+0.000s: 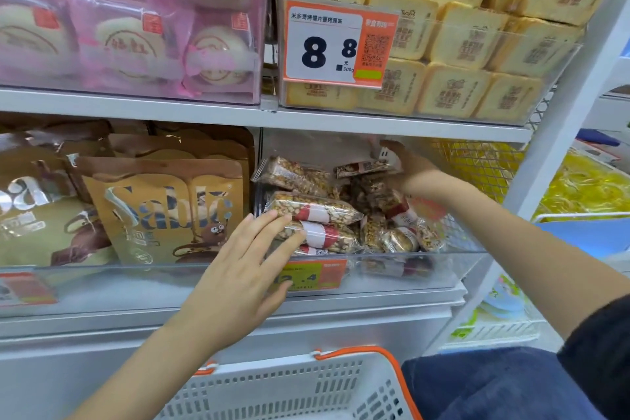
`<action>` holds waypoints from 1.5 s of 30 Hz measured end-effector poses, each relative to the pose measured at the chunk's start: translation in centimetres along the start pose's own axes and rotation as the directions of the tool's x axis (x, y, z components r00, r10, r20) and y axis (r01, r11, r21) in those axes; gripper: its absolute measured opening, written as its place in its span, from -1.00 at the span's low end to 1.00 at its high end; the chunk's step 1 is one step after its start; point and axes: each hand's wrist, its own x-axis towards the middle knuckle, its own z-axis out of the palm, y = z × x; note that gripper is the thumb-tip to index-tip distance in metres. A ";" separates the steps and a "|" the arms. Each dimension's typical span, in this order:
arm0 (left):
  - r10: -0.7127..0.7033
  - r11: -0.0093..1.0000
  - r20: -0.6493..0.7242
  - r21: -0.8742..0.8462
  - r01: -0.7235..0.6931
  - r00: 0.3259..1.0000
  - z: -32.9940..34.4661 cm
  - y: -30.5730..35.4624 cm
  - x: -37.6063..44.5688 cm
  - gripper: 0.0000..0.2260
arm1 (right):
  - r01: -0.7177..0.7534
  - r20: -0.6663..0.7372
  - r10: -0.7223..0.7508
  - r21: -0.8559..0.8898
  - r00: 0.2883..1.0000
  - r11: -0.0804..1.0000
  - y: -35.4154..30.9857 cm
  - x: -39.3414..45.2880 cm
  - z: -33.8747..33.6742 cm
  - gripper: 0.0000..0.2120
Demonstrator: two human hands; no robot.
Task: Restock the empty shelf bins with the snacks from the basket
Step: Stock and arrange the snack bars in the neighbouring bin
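Observation:
A clear plastic shelf bin (pixel 426 269) on the middle shelf holds several wrapped nut snack bars (pixel 313 211) with red and white bands. My left hand (pixel 245 269) lies flat with spread fingers over the bin's front wall, its fingertips touching the front bars. My right hand (pixel 409 167) reaches deep into the bin, its fingers closed on one snack bar (pixel 363 167) at the back. The white basket (pixel 289 389) with an orange rim stands below, at the bottom edge; its contents are hidden.
Brown Sablé bags (pixel 163 211) fill the bin to the left. Pink wrapped cakes (pixel 136 34) and yellow toast packs (pixel 470 44) sit on the shelf above, behind a price tag (pixel 337 44). A white shelf post (pixel 559 133) rises at right.

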 end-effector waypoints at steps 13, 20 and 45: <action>0.036 0.999 -0.012 0.009 -0.036 0.999 1.1 -1.0 1.8 -0.51 | 0.028 0.197 0.089 -0.525 0.976 0.851 1.8 8.3 3.6 0.01; 0.011 1.000 0.005 -0.013 -0.011 1.000 0.9 -0.8 1.9 -0.51 | 0.010 0.065 0.015 -0.375 0.998 0.927 2.8 7.2 4.2 -0.19; -0.019 0.999 0.059 -0.024 0.020 0.998 0.3 -0.4 1.9 -0.53 | 0.270 0.268 -0.284 0.088 0.920 0.959 -7.5 6.7 5.0 -0.35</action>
